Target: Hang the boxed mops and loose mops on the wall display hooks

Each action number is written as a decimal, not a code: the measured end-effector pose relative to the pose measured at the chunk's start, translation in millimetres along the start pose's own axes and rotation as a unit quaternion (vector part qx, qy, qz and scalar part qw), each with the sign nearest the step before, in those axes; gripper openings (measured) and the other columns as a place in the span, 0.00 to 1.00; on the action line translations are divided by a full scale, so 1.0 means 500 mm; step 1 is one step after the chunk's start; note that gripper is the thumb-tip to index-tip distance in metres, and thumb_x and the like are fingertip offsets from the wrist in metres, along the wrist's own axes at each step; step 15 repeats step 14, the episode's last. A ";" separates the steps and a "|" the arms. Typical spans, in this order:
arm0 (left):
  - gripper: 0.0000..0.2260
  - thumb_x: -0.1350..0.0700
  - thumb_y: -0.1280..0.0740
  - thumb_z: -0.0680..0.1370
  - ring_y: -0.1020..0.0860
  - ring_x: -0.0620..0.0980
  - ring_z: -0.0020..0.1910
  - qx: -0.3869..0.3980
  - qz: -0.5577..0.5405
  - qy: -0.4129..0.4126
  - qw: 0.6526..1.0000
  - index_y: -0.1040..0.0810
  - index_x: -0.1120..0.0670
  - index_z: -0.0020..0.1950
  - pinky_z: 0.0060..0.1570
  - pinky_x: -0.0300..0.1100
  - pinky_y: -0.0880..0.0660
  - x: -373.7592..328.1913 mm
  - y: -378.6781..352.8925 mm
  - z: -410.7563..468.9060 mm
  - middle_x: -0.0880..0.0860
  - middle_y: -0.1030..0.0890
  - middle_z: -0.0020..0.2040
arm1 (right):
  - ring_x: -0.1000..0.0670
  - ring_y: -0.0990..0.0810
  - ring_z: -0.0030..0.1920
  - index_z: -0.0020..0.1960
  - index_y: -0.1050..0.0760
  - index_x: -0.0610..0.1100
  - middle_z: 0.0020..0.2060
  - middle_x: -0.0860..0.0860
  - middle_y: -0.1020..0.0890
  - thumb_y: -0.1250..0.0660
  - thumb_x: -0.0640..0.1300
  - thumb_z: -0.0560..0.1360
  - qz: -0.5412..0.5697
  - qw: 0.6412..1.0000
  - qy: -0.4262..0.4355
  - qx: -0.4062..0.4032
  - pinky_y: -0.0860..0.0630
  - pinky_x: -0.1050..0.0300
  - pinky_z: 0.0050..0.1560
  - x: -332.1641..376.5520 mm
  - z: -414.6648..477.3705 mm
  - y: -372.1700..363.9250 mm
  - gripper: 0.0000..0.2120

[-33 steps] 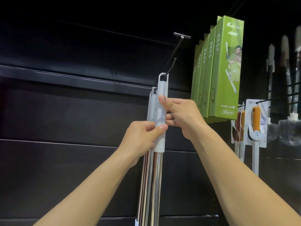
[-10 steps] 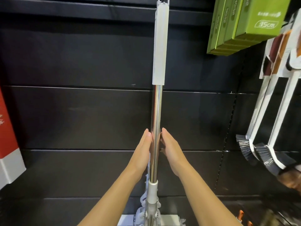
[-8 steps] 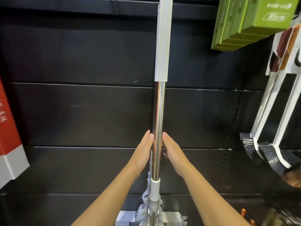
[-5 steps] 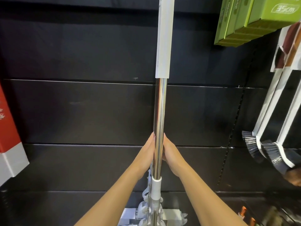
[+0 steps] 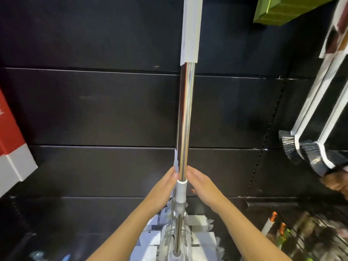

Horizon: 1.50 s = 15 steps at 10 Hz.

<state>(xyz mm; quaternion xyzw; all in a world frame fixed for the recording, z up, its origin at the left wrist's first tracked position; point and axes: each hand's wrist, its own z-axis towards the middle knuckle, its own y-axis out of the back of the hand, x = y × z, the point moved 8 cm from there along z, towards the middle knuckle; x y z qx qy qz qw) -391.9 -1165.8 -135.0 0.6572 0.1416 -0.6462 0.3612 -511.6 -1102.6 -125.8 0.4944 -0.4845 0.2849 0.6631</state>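
A loose mop (image 5: 185, 119) hangs upright against the black wall panel, with a shiny steel pole and a white grip sleeve (image 5: 190, 29) that runs out of the top of the view. Its hook is out of sight. Other poles hang close behind it, and white mop heads (image 5: 150, 242) cluster at the bottom. My left hand (image 5: 163, 187) and my right hand (image 5: 203, 187) flank the pole at its white collar (image 5: 181, 192), fingers fairly straight and touching it from each side. Green boxed mops (image 5: 278, 10) hang at the top right.
White-handled brushes with dark bristles (image 5: 308, 151) hang at the right. A red and white box (image 5: 11, 140) sits at the left edge. A wire basket with orange-tipped items (image 5: 278, 228) stands at the lower right.
Both hands have slid down the steel pole from mid-shaft to the white collar. The view has tilted down, so more of the mop heads show.
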 end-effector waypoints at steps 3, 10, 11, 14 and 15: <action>0.21 0.28 0.49 0.82 0.22 0.43 0.69 -0.004 -0.006 0.037 0.999 0.31 0.27 0.73 0.72 0.53 0.28 0.055 -0.034 -0.046 0.39 0.21 0.70 | 0.48 0.15 0.56 0.65 0.22 0.61 0.55 0.53 0.14 0.44 0.65 0.84 0.055 0.998 -0.019 0.010 0.16 0.48 0.56 -0.024 -0.048 -0.045 0.18; 0.23 0.38 0.44 0.85 0.24 0.46 0.71 0.067 0.188 0.108 0.974 0.39 0.36 0.81 0.67 0.39 0.31 0.264 -0.069 -0.103 0.45 0.24 0.74 | 0.53 0.21 0.64 0.77 0.37 0.69 0.70 0.59 0.22 0.40 0.52 0.85 -0.135 0.986 -0.061 0.081 0.26 0.49 0.70 -0.205 -0.130 -0.107 0.23; 0.25 0.39 0.44 0.85 0.24 0.52 0.71 0.076 0.265 0.099 0.956 0.42 0.38 0.83 0.70 0.47 0.28 0.263 -0.059 -0.101 0.50 0.24 0.75 | 0.50 0.20 0.64 0.79 0.39 0.67 0.70 0.57 0.22 0.38 0.50 0.85 -0.175 0.979 -0.068 0.078 0.26 0.49 0.69 -0.202 -0.131 -0.100 0.26; 0.21 0.40 0.44 0.85 0.24 0.58 0.66 0.082 0.511 0.118 0.848 0.26 0.52 0.69 0.63 0.56 0.25 0.258 -0.029 -0.134 0.54 0.21 0.67 | 0.38 0.28 0.72 0.76 0.32 0.44 0.74 0.43 0.27 0.41 0.52 0.85 -0.439 0.880 -0.157 0.089 0.27 0.42 0.69 -0.224 -0.180 -0.092 0.22; 0.21 0.40 0.44 0.85 0.24 0.58 0.66 0.082 0.511 0.118 0.848 0.26 0.52 0.69 0.63 0.56 0.25 0.258 -0.029 -0.134 0.54 0.21 0.67 | 0.38 0.28 0.72 0.76 0.32 0.44 0.74 0.43 0.27 0.41 0.52 0.85 -0.439 0.880 -0.157 0.089 0.27 0.42 0.69 -0.224 -0.180 -0.092 0.22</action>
